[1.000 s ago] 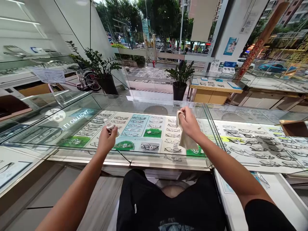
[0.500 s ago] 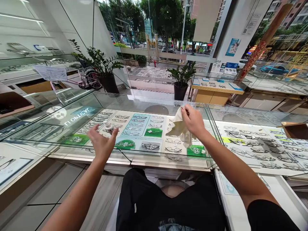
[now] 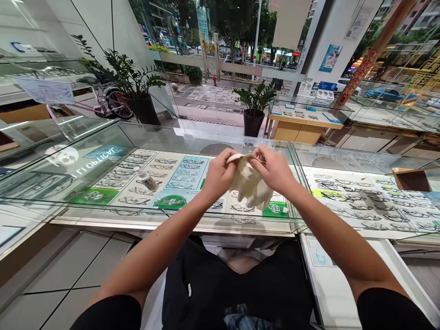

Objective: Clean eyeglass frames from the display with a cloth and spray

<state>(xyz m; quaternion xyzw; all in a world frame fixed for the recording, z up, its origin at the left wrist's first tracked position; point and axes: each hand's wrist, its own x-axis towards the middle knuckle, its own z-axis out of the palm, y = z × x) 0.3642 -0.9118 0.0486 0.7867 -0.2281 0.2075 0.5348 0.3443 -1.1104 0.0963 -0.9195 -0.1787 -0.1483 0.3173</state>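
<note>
With the small bottle [image 3: 146, 179] released on the glass counter [image 3: 185, 141] at left, the left hand [image 3: 219, 174] has been brought beside the right hand [image 3: 273, 169], so the pale cloth [image 3: 250, 185] is now pinched by both above the counter's near part.

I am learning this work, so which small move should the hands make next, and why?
Perhaps spread the cloth flatter between the left hand and the right hand: both grip its upper part, yet it hangs in loose folds, and the bottle stands apart, outside both hands.
</note>
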